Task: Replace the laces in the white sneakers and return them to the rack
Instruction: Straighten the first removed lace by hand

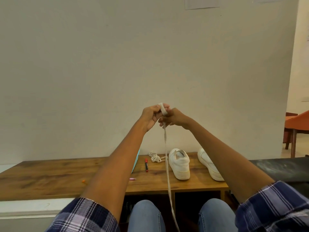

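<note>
We pinched one lace (pixel 165 148) between left hand (pixel 150 117) and right hand (pixel 173 117), winding it; both sneakers (pixel 179 163) sat unlaced near the table's (pixel 50 178) back-right corner; threading, we judged, came next.

A plain indoor room, home or office, I cannot tell which.
I sit facing a bare cream wall (pixel 150 64) at a low wooden shoe rack (pixel 50 174) with open cubbies; an orange chair (pixel 299 121) stands through the doorway on my right.
</note>
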A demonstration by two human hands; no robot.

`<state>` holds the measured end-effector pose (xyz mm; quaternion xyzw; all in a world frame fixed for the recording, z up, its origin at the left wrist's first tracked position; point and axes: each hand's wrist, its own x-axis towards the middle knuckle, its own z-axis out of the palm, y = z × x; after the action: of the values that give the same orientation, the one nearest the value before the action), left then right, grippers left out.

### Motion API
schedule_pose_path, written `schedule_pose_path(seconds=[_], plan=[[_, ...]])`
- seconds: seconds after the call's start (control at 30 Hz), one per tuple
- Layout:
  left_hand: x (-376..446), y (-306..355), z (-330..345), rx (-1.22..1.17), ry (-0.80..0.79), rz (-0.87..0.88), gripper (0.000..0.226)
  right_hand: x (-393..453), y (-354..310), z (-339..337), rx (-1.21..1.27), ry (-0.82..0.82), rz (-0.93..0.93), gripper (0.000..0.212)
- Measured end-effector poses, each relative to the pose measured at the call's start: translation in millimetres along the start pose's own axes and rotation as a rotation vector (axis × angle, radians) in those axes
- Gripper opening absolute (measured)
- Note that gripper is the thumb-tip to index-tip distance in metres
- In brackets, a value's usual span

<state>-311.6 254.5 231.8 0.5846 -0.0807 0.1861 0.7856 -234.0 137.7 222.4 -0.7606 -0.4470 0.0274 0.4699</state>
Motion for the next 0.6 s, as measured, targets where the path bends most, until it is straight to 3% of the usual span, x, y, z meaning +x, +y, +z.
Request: schedule_pose_path(seconds=[0.17, 0.43, 0.6], plan=[[8.2, -4.5, -9.2, 0.192, 0.186, 0.131, 0.028, -0.6, -9.5, -1.2, -0.074, -0.160, 0.064, 0.023], [17.4, -0.5, -20.9, 0.797, 0.210, 0.302, 0.021, -0.7, -17.8, -5.5, 0.074, -0.027, 0.100, 0.030], [13.3, -2.8, -25.4, 0.925, 0.179, 0.309, 0.019, -2.3, -28.3, -11.6, 0.234, 0.048, 0.135, 0.026]])
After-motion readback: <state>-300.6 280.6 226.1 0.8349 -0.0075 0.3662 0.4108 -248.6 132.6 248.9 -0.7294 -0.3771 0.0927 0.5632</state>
